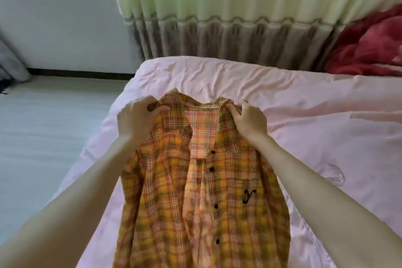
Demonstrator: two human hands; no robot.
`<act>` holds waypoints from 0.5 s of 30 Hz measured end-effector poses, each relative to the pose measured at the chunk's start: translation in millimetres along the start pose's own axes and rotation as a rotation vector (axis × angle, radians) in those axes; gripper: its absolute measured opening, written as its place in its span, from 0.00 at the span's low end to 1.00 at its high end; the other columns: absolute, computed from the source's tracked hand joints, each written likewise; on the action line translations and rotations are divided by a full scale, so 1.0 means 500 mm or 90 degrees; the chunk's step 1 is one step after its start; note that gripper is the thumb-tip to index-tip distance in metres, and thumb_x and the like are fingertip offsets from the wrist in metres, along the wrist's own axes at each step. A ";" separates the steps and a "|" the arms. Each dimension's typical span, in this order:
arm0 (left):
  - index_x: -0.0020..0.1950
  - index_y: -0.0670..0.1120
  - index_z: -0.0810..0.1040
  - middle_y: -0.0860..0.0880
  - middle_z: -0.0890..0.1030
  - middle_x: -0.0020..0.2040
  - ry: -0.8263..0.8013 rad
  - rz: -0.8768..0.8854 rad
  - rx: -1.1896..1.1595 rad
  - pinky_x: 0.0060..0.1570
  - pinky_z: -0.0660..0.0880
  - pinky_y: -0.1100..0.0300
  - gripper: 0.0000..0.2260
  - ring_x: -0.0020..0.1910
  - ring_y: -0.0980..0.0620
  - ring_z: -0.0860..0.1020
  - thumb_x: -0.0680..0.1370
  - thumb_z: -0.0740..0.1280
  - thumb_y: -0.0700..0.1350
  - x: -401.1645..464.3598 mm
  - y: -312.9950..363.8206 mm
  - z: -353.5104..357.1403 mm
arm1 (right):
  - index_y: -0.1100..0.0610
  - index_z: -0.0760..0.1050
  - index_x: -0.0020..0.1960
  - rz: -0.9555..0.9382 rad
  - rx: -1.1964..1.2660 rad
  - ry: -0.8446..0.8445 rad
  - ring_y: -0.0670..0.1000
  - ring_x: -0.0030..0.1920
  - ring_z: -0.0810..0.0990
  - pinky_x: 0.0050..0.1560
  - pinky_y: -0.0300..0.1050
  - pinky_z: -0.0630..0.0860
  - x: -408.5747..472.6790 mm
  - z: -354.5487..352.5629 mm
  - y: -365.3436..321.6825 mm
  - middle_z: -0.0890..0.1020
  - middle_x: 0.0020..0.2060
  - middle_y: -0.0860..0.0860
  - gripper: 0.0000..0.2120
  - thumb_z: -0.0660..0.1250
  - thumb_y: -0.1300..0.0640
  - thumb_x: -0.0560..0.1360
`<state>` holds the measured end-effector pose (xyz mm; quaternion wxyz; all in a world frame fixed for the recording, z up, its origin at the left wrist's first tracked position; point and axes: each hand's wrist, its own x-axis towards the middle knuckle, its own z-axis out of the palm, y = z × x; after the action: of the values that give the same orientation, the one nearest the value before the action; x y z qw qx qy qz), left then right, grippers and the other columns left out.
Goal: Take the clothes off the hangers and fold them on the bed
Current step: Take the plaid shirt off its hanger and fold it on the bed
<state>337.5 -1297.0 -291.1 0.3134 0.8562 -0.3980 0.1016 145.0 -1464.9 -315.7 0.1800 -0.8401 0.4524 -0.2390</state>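
Now two hands, left hand and right hand, fingers curled, grip one plaid shirt above one bed.

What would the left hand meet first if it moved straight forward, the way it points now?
Probably only the bare pink bed beyond the shirt that the left hand grips; farther on hangs the curtain. Depth is unclear, so the hand may pass above the sheet.
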 end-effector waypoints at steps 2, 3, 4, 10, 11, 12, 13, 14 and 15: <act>0.47 0.47 0.81 0.48 0.82 0.44 -0.040 -0.031 -0.003 0.40 0.69 0.56 0.19 0.44 0.46 0.78 0.72 0.67 0.62 0.020 -0.035 0.086 | 0.60 0.75 0.55 0.028 -0.002 -0.046 0.56 0.45 0.79 0.39 0.45 0.70 0.037 0.081 0.042 0.81 0.44 0.54 0.24 0.55 0.40 0.79; 0.46 0.47 0.81 0.48 0.82 0.43 -0.050 -0.038 -0.006 0.41 0.70 0.56 0.19 0.42 0.47 0.77 0.72 0.67 0.62 0.032 -0.047 0.121 | 0.59 0.75 0.55 0.043 -0.004 -0.054 0.56 0.45 0.79 0.39 0.45 0.70 0.055 0.112 0.060 0.81 0.43 0.54 0.24 0.55 0.40 0.79; 0.46 0.47 0.80 0.49 0.82 0.42 -0.072 -0.050 -0.002 0.41 0.71 0.55 0.19 0.41 0.48 0.76 0.72 0.67 0.62 0.044 -0.062 0.164 | 0.59 0.75 0.55 0.064 -0.012 -0.070 0.56 0.44 0.79 0.39 0.45 0.69 0.074 0.150 0.081 0.81 0.42 0.54 0.24 0.55 0.40 0.79; 0.47 0.46 0.79 0.50 0.77 0.42 -0.152 -0.080 -0.004 0.38 0.68 0.57 0.18 0.43 0.48 0.77 0.73 0.67 0.60 0.086 -0.121 0.349 | 0.56 0.67 0.37 0.168 0.007 -0.110 0.54 0.39 0.72 0.36 0.46 0.64 0.143 0.298 0.180 0.73 0.31 0.49 0.20 0.56 0.42 0.79; 0.49 0.46 0.80 0.50 0.77 0.45 -0.174 -0.092 -0.016 0.39 0.69 0.57 0.17 0.45 0.47 0.77 0.74 0.67 0.59 0.088 -0.132 0.381 | 0.57 0.69 0.40 0.188 0.023 -0.118 0.55 0.41 0.73 0.40 0.47 0.67 0.151 0.323 0.194 0.76 0.35 0.50 0.19 0.57 0.43 0.79; 0.52 0.47 0.80 0.50 0.76 0.47 -0.200 -0.113 -0.045 0.42 0.71 0.56 0.16 0.48 0.47 0.77 0.74 0.67 0.58 0.087 -0.144 0.408 | 0.58 0.72 0.45 0.205 0.029 -0.125 0.56 0.45 0.74 0.46 0.48 0.70 0.155 0.343 0.205 0.79 0.41 0.52 0.17 0.57 0.45 0.79; 0.55 0.48 0.79 0.50 0.75 0.50 -0.221 -0.136 -0.092 0.47 0.74 0.54 0.15 0.50 0.47 0.77 0.75 0.67 0.57 0.085 -0.157 0.432 | 0.59 0.74 0.52 0.220 0.019 -0.134 0.57 0.51 0.75 0.54 0.50 0.71 0.158 0.361 0.216 0.80 0.49 0.54 0.16 0.56 0.46 0.80; 0.58 0.50 0.78 0.49 0.74 0.53 -0.242 -0.151 -0.129 0.51 0.75 0.52 0.16 0.53 0.48 0.77 0.75 0.67 0.56 0.079 -0.173 0.457 | 0.59 0.74 0.57 0.243 -0.001 -0.144 0.58 0.57 0.73 0.60 0.53 0.70 0.159 0.382 0.226 0.78 0.56 0.56 0.16 0.56 0.48 0.80; 0.62 0.51 0.76 0.48 0.74 0.56 -0.259 -0.153 -0.139 0.55 0.74 0.50 0.17 0.57 0.48 0.75 0.75 0.66 0.56 0.071 -0.192 0.477 | 0.58 0.72 0.62 0.261 -0.023 -0.153 0.59 0.62 0.70 0.63 0.54 0.67 0.156 0.397 0.234 0.75 0.61 0.56 0.17 0.55 0.50 0.80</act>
<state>414.3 -1419.3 -506.4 0.3273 0.8611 -0.3572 -0.1544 215.5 -1575.4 -520.8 0.2626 -0.7562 0.5930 -0.0874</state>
